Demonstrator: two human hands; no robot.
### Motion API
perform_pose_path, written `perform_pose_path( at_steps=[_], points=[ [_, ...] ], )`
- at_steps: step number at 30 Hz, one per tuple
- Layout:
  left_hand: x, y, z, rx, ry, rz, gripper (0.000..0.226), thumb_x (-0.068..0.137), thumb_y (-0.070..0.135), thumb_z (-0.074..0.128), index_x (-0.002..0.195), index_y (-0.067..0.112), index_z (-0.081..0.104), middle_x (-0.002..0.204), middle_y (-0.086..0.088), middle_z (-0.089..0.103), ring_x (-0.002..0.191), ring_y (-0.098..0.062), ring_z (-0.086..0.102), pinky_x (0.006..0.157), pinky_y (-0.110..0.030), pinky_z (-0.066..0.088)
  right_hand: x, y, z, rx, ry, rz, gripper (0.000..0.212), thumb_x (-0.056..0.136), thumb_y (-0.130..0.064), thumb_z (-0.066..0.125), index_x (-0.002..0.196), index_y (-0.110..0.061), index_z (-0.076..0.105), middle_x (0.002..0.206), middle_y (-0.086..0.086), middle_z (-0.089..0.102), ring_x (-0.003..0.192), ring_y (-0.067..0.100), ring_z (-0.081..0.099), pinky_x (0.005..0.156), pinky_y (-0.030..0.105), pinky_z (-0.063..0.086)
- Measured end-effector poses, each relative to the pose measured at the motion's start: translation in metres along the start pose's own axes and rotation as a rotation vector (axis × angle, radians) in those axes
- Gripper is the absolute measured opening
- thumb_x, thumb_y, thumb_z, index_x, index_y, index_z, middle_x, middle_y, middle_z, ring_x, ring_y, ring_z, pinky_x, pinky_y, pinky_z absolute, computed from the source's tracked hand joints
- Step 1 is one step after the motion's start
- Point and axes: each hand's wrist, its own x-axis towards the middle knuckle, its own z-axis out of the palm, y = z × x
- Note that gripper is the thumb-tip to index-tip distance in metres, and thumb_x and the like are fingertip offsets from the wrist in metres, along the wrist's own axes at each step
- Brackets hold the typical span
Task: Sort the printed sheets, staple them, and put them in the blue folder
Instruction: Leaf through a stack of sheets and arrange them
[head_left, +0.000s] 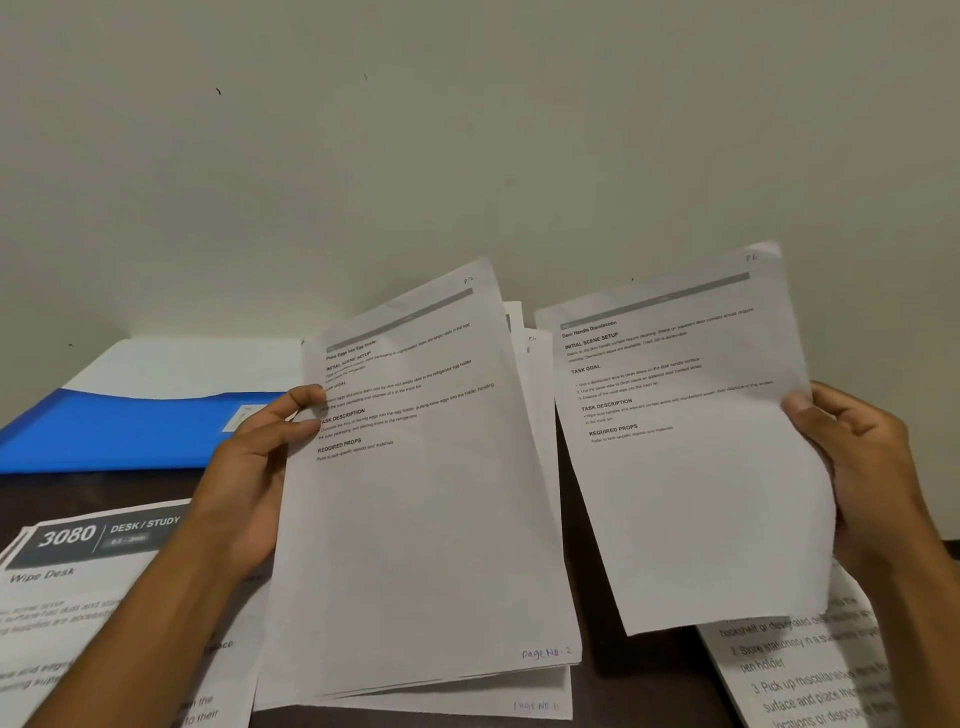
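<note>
Two hands, two lots of paper, raised over the desk.
Left hand pinches the sheet stack; right hand grips one sheet. Gap between. Blue folder far-left, partly hidden.

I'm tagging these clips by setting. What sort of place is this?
Probably a desk or study table set against a plain wall. Signs: a dark tabletop, a blue folder, and printed sheets, one headed "DESK / STUDY", others held in both hands.
</note>
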Motion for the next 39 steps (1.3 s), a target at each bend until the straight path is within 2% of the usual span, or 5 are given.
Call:
perform_pose_path(
  at_steps=[14,17,28,34,39],
  points=[
    [0.001,0.0,-0.005,-0.016,0.014,-0.001,0.029,0.101,0.004,0.05,0.105,0.023,0.072,0.133,-0.016,0.071,0.119,-0.036,0.066,0.091,-0.047,0.06,0.003,0.008,0.002,-0.058,0.028,-0.02,0.02,0.105,-0.025,0.06,0.102,-0.013,0.076,0.095,0.013,0.077,0.075,0.023,0.071,0.063,0.033,0.061],
    [0.001,0.001,-0.005,-0.063,0.024,-0.012,0.027,0.101,0.006,0.051,0.108,0.022,0.071,0.133,-0.013,0.072,0.116,-0.033,0.068,0.09,-0.045,0.061,0.009,0.019,0.005,-0.1,0.046,-0.073,0.025,0.104,-0.029,0.063,0.105,-0.006,0.074,0.101,0.025,0.073,0.084,0.026,0.064,0.077,0.035,0.056],
    [-0.002,-0.02,0.017,-0.076,0.033,0.009,0.026,0.102,0.002,0.049,0.111,0.017,0.068,0.121,-0.012,0.076,0.093,-0.026,0.078,0.072,-0.038,0.067,-0.023,0.017,0.084,-0.078,-0.259,0.059,0.024,0.108,-0.017,0.052,0.122,-0.014,0.071,0.109,0.001,0.081,0.097,0.019,0.079,0.072,0.021,0.061],
    [-0.001,-0.028,0.023,-0.034,0.038,0.024,0.027,0.102,0.001,0.049,0.108,0.017,0.069,0.127,-0.013,0.074,0.103,-0.033,0.077,0.079,-0.043,0.067,-0.036,0.03,0.111,-0.151,-0.34,0.093,0.032,0.108,-0.035,0.051,0.134,-0.027,0.068,0.13,-0.009,0.073,0.118,0.015,0.071,0.1,0.037,0.059],
    [-0.001,-0.03,0.025,-0.024,0.03,0.033,0.027,0.102,0.0,0.048,0.108,0.016,0.069,0.128,-0.013,0.074,0.112,-0.038,0.073,0.085,-0.046,0.065,-0.047,0.03,0.121,-0.117,-0.291,0.138,0.02,0.107,-0.041,0.053,0.121,-0.039,0.067,0.119,-0.015,0.076,0.106,0.009,0.073,0.082,0.019,0.06]
  ],
)
